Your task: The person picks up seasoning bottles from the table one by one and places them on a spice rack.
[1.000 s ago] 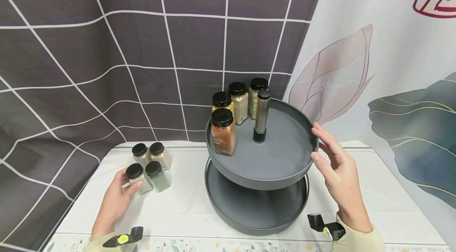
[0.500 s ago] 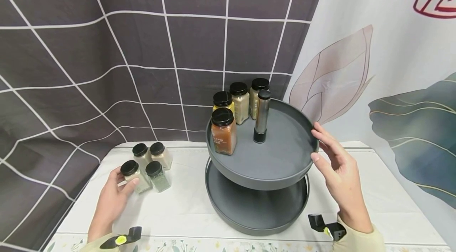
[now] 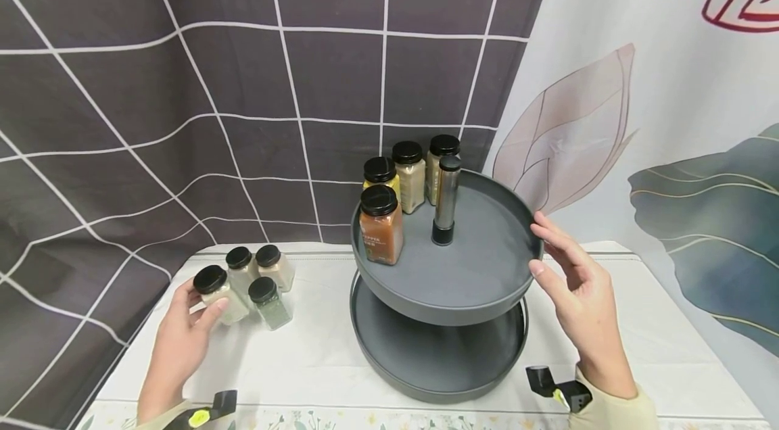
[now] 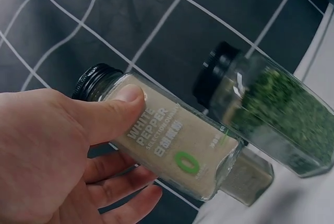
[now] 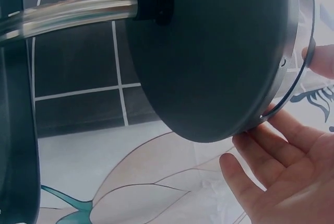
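My left hand (image 3: 178,342) grips a glass jar of white pepper (image 4: 175,140) with a black lid, thumb over the label. The jar tilts and sits left of the other jars in the head view. Close to it stand a jar of green dried herbs (image 3: 274,312) and two pale spice jars (image 3: 243,272), black-lidded too. My right hand (image 3: 581,295) touches the right rim of the upper grey tray (image 3: 475,281) with fairly straight fingers and thumb. This tray belongs to a two-tier rack and holds an orange pepper jar (image 3: 381,234) and several other spice jars.
The lower grey tray (image 3: 438,362) sits on the white tabletop (image 3: 304,355). A metal post (image 3: 447,200) rises from the upper tray's middle. Behind hang a dark grid-patterned cloth (image 3: 335,78) and a pale cloth with leaf prints (image 3: 608,4).
My left hand has drawn the white pepper jar leftward, away from the herb jar, and tilted it. The right hand stays at the tray's rim.
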The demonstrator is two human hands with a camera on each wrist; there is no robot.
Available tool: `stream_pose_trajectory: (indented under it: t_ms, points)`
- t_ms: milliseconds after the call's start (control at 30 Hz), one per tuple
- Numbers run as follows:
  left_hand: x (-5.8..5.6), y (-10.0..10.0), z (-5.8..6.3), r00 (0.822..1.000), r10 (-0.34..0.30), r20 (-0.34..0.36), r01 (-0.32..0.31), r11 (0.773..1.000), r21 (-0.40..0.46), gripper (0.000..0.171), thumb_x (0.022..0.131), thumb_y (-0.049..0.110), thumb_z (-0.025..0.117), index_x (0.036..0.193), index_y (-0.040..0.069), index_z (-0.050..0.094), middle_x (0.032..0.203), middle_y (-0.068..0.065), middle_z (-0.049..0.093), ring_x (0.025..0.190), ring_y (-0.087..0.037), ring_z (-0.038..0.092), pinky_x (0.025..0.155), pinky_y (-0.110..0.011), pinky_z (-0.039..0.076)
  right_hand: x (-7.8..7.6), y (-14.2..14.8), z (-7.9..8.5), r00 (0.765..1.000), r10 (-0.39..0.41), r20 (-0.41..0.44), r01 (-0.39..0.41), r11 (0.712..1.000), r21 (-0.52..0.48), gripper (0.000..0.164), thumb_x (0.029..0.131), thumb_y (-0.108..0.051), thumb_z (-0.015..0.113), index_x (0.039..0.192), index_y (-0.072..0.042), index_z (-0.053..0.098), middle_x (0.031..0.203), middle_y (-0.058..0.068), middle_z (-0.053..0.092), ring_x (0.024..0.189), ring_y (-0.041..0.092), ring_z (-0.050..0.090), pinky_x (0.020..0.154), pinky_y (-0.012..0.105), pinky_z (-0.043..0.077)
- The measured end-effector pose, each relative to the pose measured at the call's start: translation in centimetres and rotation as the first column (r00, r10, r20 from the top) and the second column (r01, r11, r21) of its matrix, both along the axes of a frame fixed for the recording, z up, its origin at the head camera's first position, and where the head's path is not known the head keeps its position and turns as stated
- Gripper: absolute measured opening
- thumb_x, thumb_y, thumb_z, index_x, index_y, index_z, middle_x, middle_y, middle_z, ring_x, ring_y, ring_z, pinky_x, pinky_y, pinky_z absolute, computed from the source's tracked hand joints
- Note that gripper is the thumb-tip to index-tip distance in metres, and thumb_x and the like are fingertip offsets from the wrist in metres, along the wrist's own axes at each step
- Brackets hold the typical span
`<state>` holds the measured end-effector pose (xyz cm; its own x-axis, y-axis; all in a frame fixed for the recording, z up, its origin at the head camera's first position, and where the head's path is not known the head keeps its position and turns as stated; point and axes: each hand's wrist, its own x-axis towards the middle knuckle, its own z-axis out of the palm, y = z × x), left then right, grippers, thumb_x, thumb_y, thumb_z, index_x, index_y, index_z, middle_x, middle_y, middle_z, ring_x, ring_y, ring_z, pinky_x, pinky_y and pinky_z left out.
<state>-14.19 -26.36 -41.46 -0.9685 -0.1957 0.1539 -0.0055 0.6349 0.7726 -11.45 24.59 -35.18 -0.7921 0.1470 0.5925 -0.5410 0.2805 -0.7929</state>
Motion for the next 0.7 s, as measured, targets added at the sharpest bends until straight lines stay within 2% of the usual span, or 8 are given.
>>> stream_pose_trajectory:
  t_ms: [167,267,367,433,500,600,700]
  points:
    - [0.6,0.4,0.9,0.997,0.048,-0.067,-0.048,0.999,0.003,0.062,0.104,0.024,0.057,0.151,-0.006,0.028,0.138,-0.036,0.044,0.122,-0.054,0.051,0.1,-0.063,0.043,0.1,0.0,0.1,0.999,-0.013,-0.035,0.014,1.0,0.018,0.042,0.088,0.017,0.061,0.13,0.012,0.06,0.145,0.018,0.054,0.138,0.02,0.048,0.111,0.022,0.039]
    - [0.9,0.8,1.6,0.993,0.069,-0.094,-0.068,0.998,0.011,0.062,0.103,0.022,0.058,0.152,-0.004,0.03,0.139,-0.034,0.046,0.12,-0.053,0.053,0.099,-0.06,0.045,0.2,0.0,0.1,0.999,-0.014,-0.051,0.015,1.0,0.012,0.041,0.088,0.018,0.061,0.128,0.013,0.06,0.144,0.018,0.055,0.136,0.019,0.05,0.111,0.022,0.04]
    - [1.0,1.1,2.2,0.99,0.088,-0.114,-0.087,0.996,0.015,0.061,0.103,0.022,0.06,0.152,-0.001,0.032,0.14,-0.031,0.048,0.121,-0.049,0.054,0.097,-0.029,0.052,0.2,0.0,0.1,0.999,-0.017,-0.051,0.017,1.0,-0.002,0.04,0.088,0.018,0.061,0.128,0.013,0.061,0.143,0.018,0.056,0.135,0.019,0.05,0.111,0.022,0.04]
    - [1.2,1.4,2.6,0.987,0.107,-0.124,-0.105,0.994,0.022,0.06,0.102,0.022,0.062,0.151,0.001,0.035,0.14,-0.027,0.05,0.121,-0.037,0.058,0.087,-0.008,0.049,0.2,0.0,0.1,0.999,-0.029,-0.039,0.029,1.0,-0.002,0.04,0.088,0.018,0.061,0.127,0.013,0.061,0.143,0.018,0.056,0.135,0.019,0.051,0.111,0.022,0.04]
    - [1.3,1.6,2.9,0.983,0.125,-0.136,-0.121,0.992,0.035,0.059,0.101,0.021,0.063,0.151,0.003,0.038,0.14,-0.024,0.052,0.12,-0.016,0.057,0.08,0.005,0.037,0.1,0.0,0.1,0.999,-0.037,-0.031,0.037,0.999,-0.002,0.04,0.088,0.017,0.062,0.127,0.012,0.061,0.143,0.018,0.056,0.135,0.019,0.051,0.111,0.023,0.04]
    - [1.5,1.9,3.3,0.978,0.14,-0.158,-0.132,0.99,0.059,0.057,0.1,0.019,0.065,0.149,0.003,0.041,0.137,-0.02,0.054,0.11,0.008,0.047,0.081,0.005,0.037,0.0,-0.1,0.1,0.998,-0.044,-0.047,0.044,0.999,0.01,0.038,0.088,0.017,0.061,0.127,0.013,0.062,0.142,0.019,0.056,0.134,0.019,0.052,0.111,0.023,0.04]
    - [1.6,2.2,3.7,0.975,0.131,-0.177,-0.12,0.99,0.069,0.056,0.1,0.017,0.064,0.148,0.003,0.041,0.136,-0.017,0.054,0.111,0.014,0.041,0.084,0.005,0.037,0.0,-0.3,0.0,0.996,-0.046,-0.07,0.046,0.999,0.007,0.036,0.09,0.016,0.061,0.126,0.012,0.063,0.141,0.017,0.058,0.133,0.019,0.053,0.11,0.023,0.041]
